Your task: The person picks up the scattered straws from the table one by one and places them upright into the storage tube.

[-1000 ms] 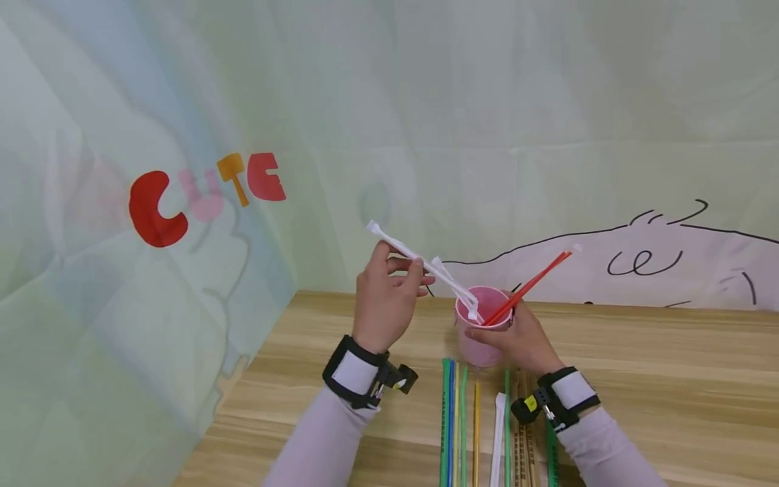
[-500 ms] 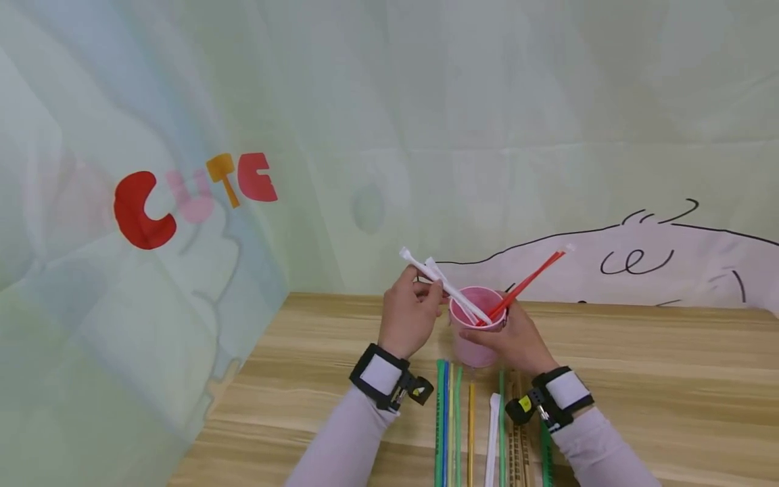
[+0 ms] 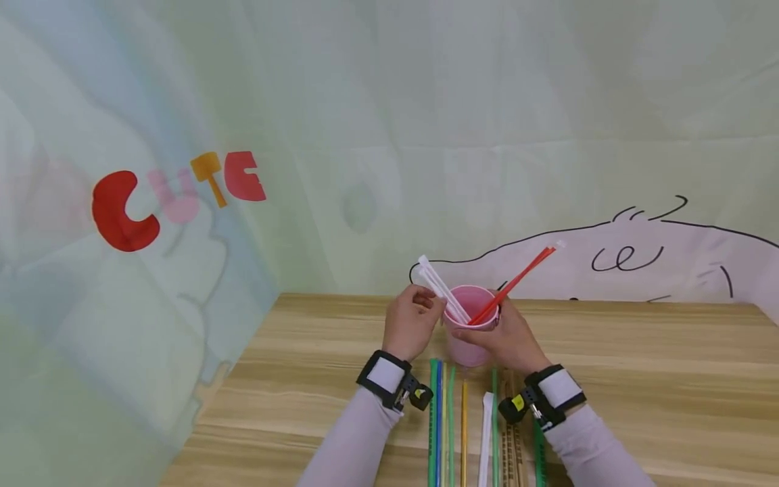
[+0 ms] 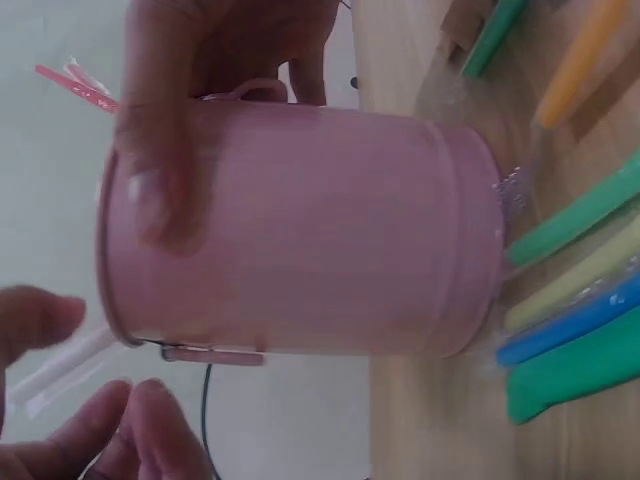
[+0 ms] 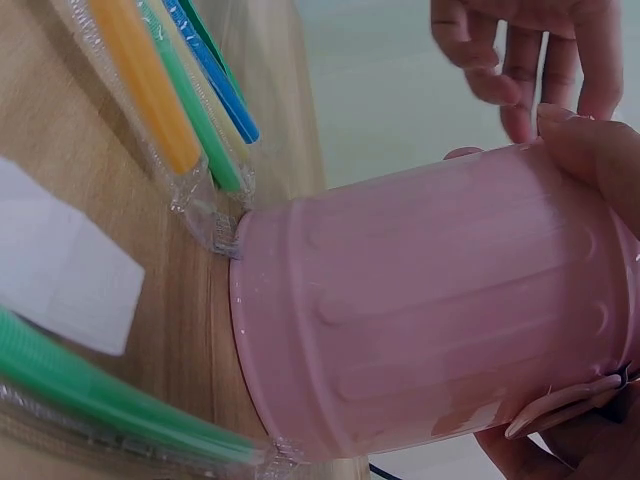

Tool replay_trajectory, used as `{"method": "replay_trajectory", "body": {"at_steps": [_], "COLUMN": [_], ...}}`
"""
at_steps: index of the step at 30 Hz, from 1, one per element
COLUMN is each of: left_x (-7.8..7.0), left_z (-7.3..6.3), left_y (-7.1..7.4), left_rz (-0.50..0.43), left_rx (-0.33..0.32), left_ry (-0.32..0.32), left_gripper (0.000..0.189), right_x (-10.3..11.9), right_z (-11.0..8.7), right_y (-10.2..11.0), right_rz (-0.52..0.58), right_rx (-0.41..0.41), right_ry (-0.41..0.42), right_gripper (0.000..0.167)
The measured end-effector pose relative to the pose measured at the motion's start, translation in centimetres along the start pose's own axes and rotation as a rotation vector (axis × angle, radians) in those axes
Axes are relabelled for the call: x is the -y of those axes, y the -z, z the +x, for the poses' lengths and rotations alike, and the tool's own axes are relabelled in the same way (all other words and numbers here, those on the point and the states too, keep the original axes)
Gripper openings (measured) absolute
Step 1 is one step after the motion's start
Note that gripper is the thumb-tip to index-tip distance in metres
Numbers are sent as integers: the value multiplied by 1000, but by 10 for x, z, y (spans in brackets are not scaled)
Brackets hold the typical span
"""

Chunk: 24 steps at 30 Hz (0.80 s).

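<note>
A pink bucket with small side handles stands upright on the table. My right hand grips it by the upper right side, the thumb across its front near the rim. Two or so white paper-wrapped straws lean out of it to the left. Red straws in clear wrap lean out to the right. Beside the left rim, my left hand is next to the white straws. Its thumb and fingers stand apart in the left wrist view, with the white straws showing between them. Their lower ends are hidden inside.
Wrapped straws lie in a row in front of the bucket: a thick green straw, a blue straw, an orange straw, a white straw, brown straws and others. A printed cloth hangs behind the wooden table.
My left hand moved right and down, bringing the white straws into the bucket; its fingers have come off them. The right hand keeps its grip. The view has shifted slightly.
</note>
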<state>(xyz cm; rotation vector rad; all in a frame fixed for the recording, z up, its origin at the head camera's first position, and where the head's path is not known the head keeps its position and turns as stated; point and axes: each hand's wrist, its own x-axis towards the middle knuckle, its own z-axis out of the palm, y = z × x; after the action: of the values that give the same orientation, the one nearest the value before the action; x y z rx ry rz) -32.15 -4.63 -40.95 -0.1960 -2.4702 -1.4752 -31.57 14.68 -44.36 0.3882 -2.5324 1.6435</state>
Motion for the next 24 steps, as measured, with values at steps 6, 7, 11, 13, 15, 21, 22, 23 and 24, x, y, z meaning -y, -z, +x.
{"method": "replay_trajectory", "body": {"at_steps": [6,7,11,13,15,21,22,23,24], "left_x": [12,12,14,15,16,18,19,19,19], "left_z": [-3,-3,-5,-6,-6,-7,-6,-6,-5], "left_y": [-9,-10,-15,-18,-21,-32,-33,-34,-36], "left_rz": [-97,-109,-166,-194,-220,-269,-275,-279,-276], "left_rx": [128,155,239,263,278,299,300,300,299], "left_ry": [46,49,66,71,74,28,18,3,-8], "left_gripper": [55,60,78,82,87,87,85,83,82], "right_x": [2,2,1,-1,-2,-5,-6,-6,-7], "right_z": [-1,-1,-1,0,0,1,2,2,2], "right_y": [0,1,1,1,1,1,1,2,2], "right_rz": [12,13,0,-7,-15,-48,-61,-67,-75], "right_rx": [14,15,12,7,0,-15,-17,-19,-22], "right_ry": [-6,-7,1,7,18,73,84,91,94], "right_gripper": [86,85,85,84,83,79,79,79,80]}}
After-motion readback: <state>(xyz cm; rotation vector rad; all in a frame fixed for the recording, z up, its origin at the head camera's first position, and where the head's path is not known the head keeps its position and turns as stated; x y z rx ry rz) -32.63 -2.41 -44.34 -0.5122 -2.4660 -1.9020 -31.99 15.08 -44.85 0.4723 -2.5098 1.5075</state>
